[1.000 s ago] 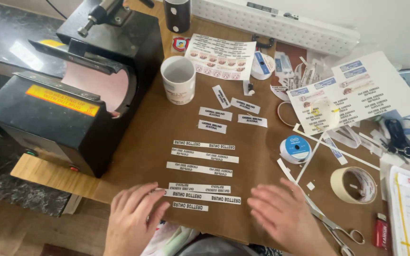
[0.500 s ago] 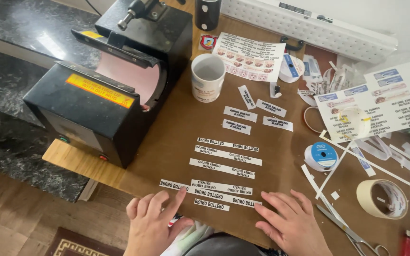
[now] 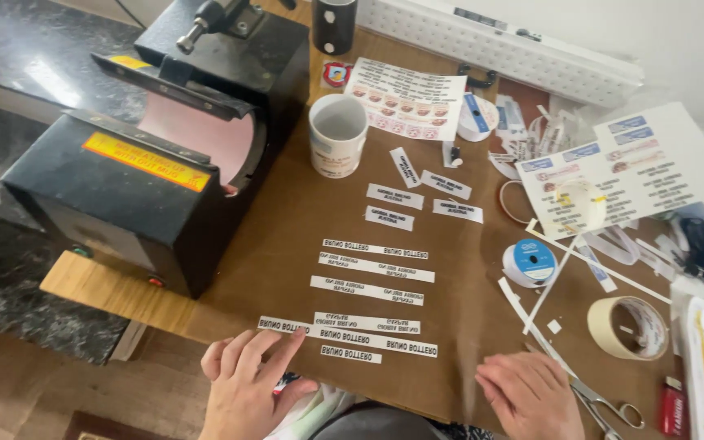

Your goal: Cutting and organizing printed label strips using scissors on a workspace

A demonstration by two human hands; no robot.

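The left hand (image 3: pixel 246 383) lies flat and open at the near edge of the tabletop (image 3: pixel 287 244), gripping nothing; its forefinger tip presses on the left end of the nearest long strip (image 3: pixel 348 336), seemingly to pin or straighten it. The right hand (image 3: pixel 529 395) also lies open, palm down, empty, to the right of that strip and apart from it, resting on the brown surface as if to steady it.

Just beyond the left fingertips sits a short strip (image 3: pixel 351 354), and past it a row of further printed strips (image 3: pixel 372 269), laid parallel and spaced apart, probably so each can be picked up singly. Farther out lie smaller labels (image 3: pixel 394 196).

Right beside the right hand lie scissors (image 3: pixel 605 403), handles toward the person, within easy reach. Beyond them are a roll of masking tape (image 3: pixel 627 327), a blue tape spool (image 3: pixel 529 262) and thin paper offcuts (image 3: pixel 547 285).

Far ahead of the left hand stands a white mug (image 3: pixel 337 134), upright and mouth up, next to a black mug press (image 3: pixel 148 155) that fills the far left, its pink pad showing. Printed sheets (image 3: pixel 405 99) lie past the mug, more off to the far right.
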